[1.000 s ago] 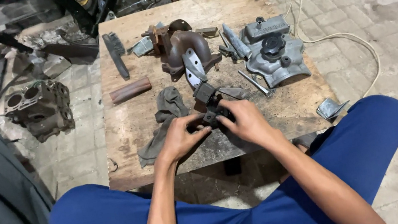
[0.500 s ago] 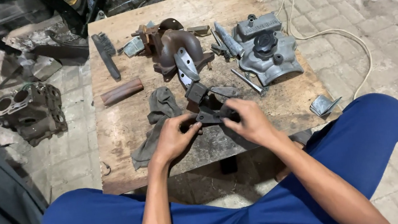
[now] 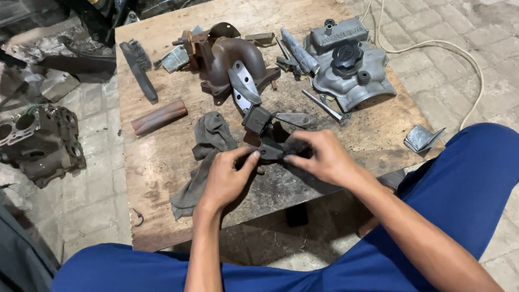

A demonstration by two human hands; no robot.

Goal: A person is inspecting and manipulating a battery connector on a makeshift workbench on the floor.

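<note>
A small dark metal part (image 3: pixel 271 146) sits near the front edge of the wooden board (image 3: pixel 163 171), pinched from both sides. The left hand (image 3: pixel 227 178) has its thumb and fingers closed on the part's left end; the right hand (image 3: pixel 320 158) curls over its right end, fingers closed on it. What shape the part has under the fingers is hard to make out, and the right palm hides its far side. A grey rag (image 3: pixel 205 156) lies just beside and partly beneath the left hand, its lower edge hidden by the wrist. Behind the part stand a rusty brown manifold (image 3: pixel 232 57) and a grey cast cover (image 3: pixel 349 72) with a black round cap, with a rusty tube (image 3: pixel 159 117) to the left. An engine block (image 3: pixel 35 144) lies on the paved floor, well apart. Against the picture half a second earlier, the hands grip the part in much the same place, with the board a little lower in view
</note>
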